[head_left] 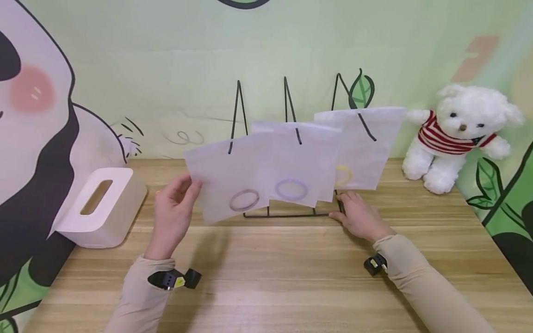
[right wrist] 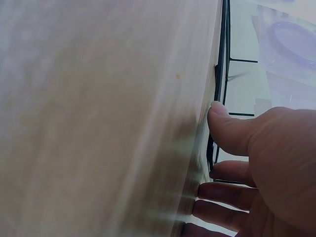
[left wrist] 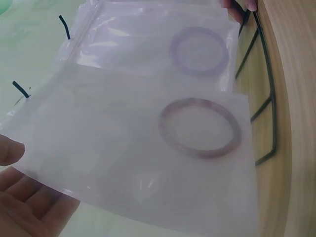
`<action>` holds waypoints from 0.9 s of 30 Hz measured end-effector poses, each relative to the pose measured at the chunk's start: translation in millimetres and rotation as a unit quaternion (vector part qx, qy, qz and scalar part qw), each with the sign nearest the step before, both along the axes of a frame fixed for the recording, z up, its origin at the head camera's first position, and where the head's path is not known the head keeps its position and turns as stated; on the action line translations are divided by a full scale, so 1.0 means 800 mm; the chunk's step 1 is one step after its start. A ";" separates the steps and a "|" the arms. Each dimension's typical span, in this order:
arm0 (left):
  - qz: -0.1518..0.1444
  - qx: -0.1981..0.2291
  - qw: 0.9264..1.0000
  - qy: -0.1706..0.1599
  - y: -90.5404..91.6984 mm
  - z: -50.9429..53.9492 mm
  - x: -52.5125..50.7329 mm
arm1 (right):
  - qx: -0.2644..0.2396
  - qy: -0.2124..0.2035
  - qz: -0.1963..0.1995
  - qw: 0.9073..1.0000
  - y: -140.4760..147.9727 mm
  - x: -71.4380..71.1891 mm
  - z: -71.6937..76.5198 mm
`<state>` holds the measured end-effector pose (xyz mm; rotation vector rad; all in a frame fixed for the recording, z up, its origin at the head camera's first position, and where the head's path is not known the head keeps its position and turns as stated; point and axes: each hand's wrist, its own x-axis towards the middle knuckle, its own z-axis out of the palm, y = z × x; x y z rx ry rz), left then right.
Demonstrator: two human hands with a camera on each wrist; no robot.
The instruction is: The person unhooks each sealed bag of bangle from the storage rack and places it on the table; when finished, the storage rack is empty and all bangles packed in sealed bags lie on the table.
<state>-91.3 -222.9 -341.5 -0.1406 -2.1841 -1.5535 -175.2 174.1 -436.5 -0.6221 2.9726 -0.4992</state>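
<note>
A black wire rack [head_left: 291,215] stands on the table, with three translucent zip bags hanging from its prongs. The left bag [head_left: 225,173] shows a brownish bangle [left wrist: 200,151]. The middle bag [head_left: 306,159] holds a lavender bangle [head_left: 291,189], and the right bag [head_left: 370,155] a yellow one [head_left: 349,175], partly covered. My left hand [head_left: 174,212] pinches the outer edge of the left bag, thumb in front and fingers behind. Down at the rack's front right corner, my right hand [head_left: 361,217] grips the base wire between thumb and fingers.
On the left stands a white tissue box [head_left: 129,203] with a slotted lid. A white teddy bear [head_left: 458,138] in a striped shirt sits at the back right. Behind the wooden table [head_left: 270,277] rises a green wall [head_left: 166,69] with painted cartoons.
</note>
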 end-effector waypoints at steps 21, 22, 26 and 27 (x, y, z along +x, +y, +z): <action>0.019 0.035 0.998 0.039 0.017 0.018 0.006 | 0.005 0.004 -0.005 1.000 0.001 -0.003 -0.003; 0.020 0.035 0.998 0.041 0.018 0.019 0.007 | 0.006 0.006 -0.005 1.000 0.001 -0.004 -0.004; 0.021 0.024 0.998 0.054 0.022 0.025 0.007 | 0.007 0.013 -0.005 1.000 0.001 -0.003 -0.004; 0.021 0.019 0.998 0.060 0.022 0.026 0.007 | 0.007 0.014 -0.003 1.000 0.001 -0.003 -0.005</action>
